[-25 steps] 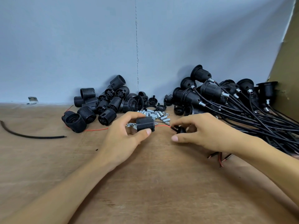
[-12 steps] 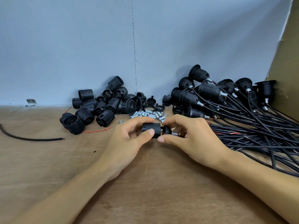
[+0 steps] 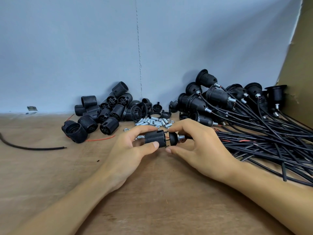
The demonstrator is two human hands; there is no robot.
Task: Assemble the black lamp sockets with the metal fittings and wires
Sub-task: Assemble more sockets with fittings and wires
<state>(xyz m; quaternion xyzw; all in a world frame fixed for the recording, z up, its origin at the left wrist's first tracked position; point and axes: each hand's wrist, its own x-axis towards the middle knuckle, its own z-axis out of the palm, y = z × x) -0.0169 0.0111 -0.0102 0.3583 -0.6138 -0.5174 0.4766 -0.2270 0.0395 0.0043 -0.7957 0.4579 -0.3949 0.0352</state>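
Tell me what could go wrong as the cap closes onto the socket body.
1. The thin wires bridging the gap between the socket body in the left hand and the cap in the right hand may get pinched.
2. The cable pile lies beside the right forearm and could snag.
3. The loose metal fittings just behind the hands might scatter.

Passage: bare brown wooden tabletop [image 3: 50, 184], near side and far left, crossed by 1 loose black cable offcut [image 3: 33, 147]. Obstacles: pile of black ribbed plastic socket shells [image 3: 101, 110], rear left; small silver metal fittings [image 3: 155, 122], rear centre; heap of wired black sockets [image 3: 218, 99] with trailing cables, right; pale blue wall [image 3: 84, 48] behind.
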